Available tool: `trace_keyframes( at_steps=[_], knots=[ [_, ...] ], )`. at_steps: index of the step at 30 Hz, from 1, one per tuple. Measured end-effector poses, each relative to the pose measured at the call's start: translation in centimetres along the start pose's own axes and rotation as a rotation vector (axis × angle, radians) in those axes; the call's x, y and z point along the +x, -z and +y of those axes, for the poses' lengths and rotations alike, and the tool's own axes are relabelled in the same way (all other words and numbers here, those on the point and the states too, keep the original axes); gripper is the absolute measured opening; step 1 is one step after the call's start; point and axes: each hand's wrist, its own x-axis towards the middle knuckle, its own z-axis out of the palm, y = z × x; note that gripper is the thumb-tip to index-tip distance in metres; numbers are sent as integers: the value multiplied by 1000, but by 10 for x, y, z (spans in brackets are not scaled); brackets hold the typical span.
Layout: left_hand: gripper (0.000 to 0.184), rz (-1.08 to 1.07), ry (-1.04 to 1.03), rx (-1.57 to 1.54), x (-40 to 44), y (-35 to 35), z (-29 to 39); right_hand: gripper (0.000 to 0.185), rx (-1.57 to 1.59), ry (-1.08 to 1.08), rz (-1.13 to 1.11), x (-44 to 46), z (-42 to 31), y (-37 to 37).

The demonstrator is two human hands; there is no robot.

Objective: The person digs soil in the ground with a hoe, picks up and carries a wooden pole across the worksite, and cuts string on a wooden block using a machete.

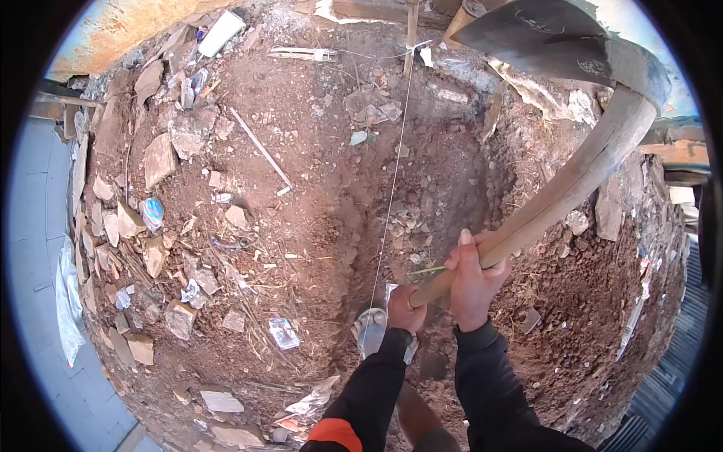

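Left hand clasps the hoe handle near its end; right hand grips farther up.

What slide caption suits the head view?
Left hand and right hand grip a hoe by its wooden handle over reddish soil.

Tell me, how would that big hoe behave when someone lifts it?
The hoe would probably stay stiff, as its handle is thick wood. It likely feels top-heavy: the broad, metal-looking blade sits at the far end, beyond both hands. It may also twist, since the blade juts out to one side.
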Motion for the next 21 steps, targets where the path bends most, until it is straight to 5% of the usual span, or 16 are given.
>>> trace_keyframes(
  at_steps=[3,4,5,7,11,15,18,21],
  knots=[
    [13,-218,291,-101,18,-23,-55,18,-99,-56,8,43,83,-23],
    [18,-136,335,-247,-16,-45,-97,18,-193,-97,-45,59,133,-23],
    [18,-137,343,-247,-20,-39,-79,19,-218,-143,-70,64,154,-20],
    [23,-253,720,-192,-11,-3,-9,19,-232,-195,-95,69,149,-24],
    [27,-223,482,0,-41,16,29,21,-207,-324,-113,68,81,-19],
    [25,-192,488,133,-141,44,25,18,-223,-344,-65,-25,55,24],
    [23,-214,514,143,-147,42,13,19,-159,-351,-17,-43,37,26],
    [23,-77,310,-11,-77,1,-19,20,-233,-143,-16,-20,48,24]
  ],
)
